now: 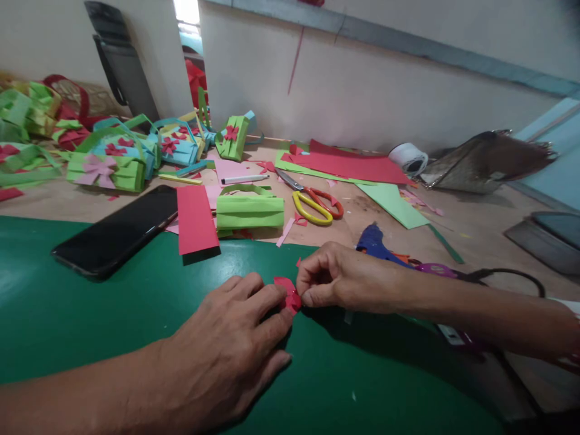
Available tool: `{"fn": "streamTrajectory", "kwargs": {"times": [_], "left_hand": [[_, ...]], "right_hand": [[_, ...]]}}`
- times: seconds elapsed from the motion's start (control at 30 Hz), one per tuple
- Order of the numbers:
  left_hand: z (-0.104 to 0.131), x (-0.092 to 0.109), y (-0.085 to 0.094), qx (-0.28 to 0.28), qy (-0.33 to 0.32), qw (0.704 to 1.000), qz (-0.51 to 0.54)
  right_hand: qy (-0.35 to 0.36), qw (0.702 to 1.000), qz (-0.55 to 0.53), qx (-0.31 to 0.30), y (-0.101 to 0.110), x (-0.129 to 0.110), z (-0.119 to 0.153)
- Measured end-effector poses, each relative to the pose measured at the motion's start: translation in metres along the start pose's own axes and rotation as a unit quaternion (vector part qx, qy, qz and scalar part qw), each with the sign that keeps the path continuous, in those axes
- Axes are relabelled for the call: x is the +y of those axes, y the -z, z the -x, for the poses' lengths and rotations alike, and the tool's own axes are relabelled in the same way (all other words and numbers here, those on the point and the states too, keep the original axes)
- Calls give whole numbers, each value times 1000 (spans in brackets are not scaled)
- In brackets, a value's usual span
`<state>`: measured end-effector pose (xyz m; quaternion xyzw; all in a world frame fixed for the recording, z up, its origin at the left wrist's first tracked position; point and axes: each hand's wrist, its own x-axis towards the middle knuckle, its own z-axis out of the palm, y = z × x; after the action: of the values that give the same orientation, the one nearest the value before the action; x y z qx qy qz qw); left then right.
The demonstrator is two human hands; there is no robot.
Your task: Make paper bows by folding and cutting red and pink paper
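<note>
A small folded red paper bow (292, 299) lies on the green board (136, 314), low in the middle of the view. My left hand (240, 338) holds it from the left, with fingertips pressed on its edge. On the other side, my right hand (333, 278) is closed in a pinch at the bow's right edge. The fingertips partly cover the bow. Just behind the hands sit a rolled green paper bag (250, 211) and a folded red paper strip (197, 219). A blue glue gun (374, 240) lies behind my right forearm, partly hidden by it.
A black phone (120, 232) rests at the left. Behind are scissors (317, 202), a marker (244, 179), red paper sheets (348, 163) and a tape roll (408, 158). Several finished paper bags (106, 171) crowd the back left. A purse (489, 163) stands at the right.
</note>
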<state>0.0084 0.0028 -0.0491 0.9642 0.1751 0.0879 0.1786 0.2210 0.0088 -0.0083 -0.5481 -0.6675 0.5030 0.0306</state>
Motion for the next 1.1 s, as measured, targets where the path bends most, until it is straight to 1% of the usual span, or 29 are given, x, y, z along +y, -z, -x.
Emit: {"fn": "streamTrajectory", "kwargs": {"times": [0.27, 0.57, 0.77, 1.1], "left_hand": [[-1, 0, -1, 5, -8, 1000, -8], [-2, -1, -1, 11, -13, 1000, -22], [-4, 1, 4, -20, -1, 1000, -17], [-8, 2, -1, -6, 12, 1000, -20]], "right_hand": [[-23, 1000, 1, -5, 1, 1, 0], [-52, 992, 108, -28, 5, -8, -3], [-87, 977, 185, -51, 7, -14, -10], [-114, 964, 235, -51, 7, -20, -15]]}}
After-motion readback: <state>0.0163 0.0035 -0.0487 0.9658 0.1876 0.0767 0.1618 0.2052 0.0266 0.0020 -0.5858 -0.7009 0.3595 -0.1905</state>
